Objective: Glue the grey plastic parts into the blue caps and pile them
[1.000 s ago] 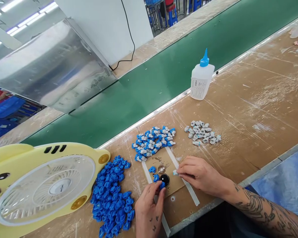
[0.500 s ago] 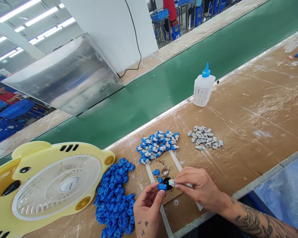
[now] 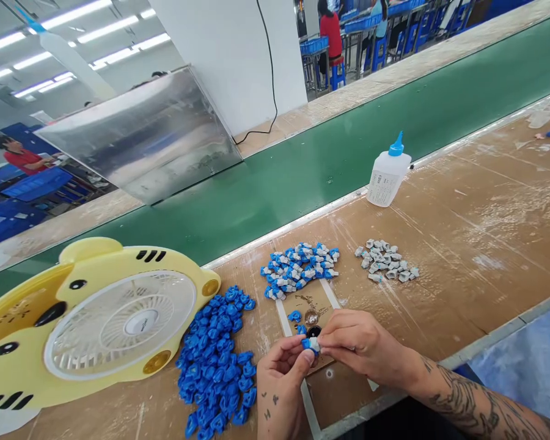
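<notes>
L hand [image 3: 279, 385] has its grip pinched on 1 blue bit [image 3: 307, 343]; R hand [image 3: 362, 342] pinches 1 gray bit [image 3: 315, 345]. The bits touch, by the near edge of the desk [image 3: 486, 244]. Just past them: 1 black round dish [image 3: 314, 331], 1 clear round dish [image 3: 311, 316], 2 loose blue bits [image 3: 294, 316]. Toward the far edge: 1 blue-and-gray pile [image 3: 300, 269], w/ 1 gray pile [image 3: 387, 261] on its R. To the L: 1 blue pile [image 3: 220, 360], then 1 yellow fan [image 3: 142, 322] w/ an animal face. Piles have too many to count. Desk's brown, shiny, scratched. 1 bottle [image 3: 387, 180] w/ blue tip stands at the far edge; words on it and the fan are too tiny to read. Beyond: green belt [image 3: 302, 171], 1 metal sheet [image 3: 146, 134], ppl in red [image 3: 331, 36], ceiling lights [image 3: 107, 29].
</notes>
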{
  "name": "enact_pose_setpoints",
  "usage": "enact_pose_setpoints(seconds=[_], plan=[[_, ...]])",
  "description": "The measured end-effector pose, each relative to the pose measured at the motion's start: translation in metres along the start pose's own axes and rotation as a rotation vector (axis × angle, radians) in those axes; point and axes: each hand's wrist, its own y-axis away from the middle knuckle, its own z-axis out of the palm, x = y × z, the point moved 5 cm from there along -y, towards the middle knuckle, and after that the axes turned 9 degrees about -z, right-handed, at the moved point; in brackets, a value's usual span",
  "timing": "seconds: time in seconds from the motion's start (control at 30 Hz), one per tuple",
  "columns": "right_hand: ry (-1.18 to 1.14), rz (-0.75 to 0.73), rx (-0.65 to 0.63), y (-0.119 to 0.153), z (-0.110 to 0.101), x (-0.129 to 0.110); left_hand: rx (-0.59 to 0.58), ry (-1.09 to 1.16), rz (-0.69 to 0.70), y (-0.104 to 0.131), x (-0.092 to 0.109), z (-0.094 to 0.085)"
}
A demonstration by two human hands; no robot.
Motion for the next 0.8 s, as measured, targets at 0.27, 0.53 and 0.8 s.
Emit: enact_pose_setpoints(seconds=[0.27,0.53,0.8], plan=[[0.519,0.119,-0.133,-0.005,-0.047,0.023,0.189,-0.374,0.205,-0.048,0.044,-0.035],[0.791,0.238,-0.334,0.040,-0.081,0.069,0.310,-0.648,0.369,-0.082,0.061,-0.045],[0.682,0.134,-0.371,0.034,-0.072,0.067,0.342,-0.745,0.480,-0.084,0.060,-0.025]])
